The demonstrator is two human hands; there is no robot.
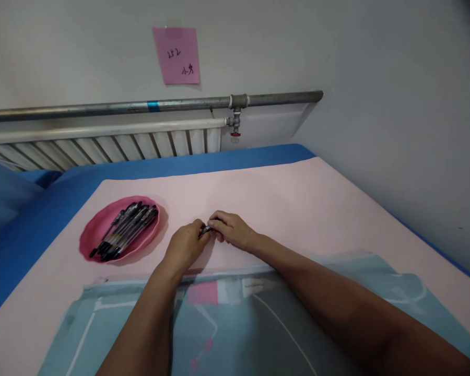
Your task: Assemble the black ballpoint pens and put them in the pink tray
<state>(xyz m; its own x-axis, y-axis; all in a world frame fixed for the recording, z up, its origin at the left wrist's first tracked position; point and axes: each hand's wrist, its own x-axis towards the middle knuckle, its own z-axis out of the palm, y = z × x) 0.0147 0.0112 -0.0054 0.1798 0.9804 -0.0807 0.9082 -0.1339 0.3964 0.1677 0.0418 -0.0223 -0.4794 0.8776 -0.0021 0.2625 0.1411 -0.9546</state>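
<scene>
My left hand [187,244] and my right hand [232,230] meet over the pink sheet [297,198], both closed on one black pen [205,230]. Only a short dark piece of the pen shows between the fingertips. A pink oval dish [92,235] lies to the left of my hands. It holds several black pens [126,230] stacked side by side, pointing from lower left to upper right.
A blue cover [43,209] lies under the pink sheet. A pale blue patterned cloth [238,324] lies under my forearms. Behind run a radiator [102,146] and a metal pipe [141,106] with a valve [235,125]. A pink note [176,55] hangs on the wall. A wall stands close on the right.
</scene>
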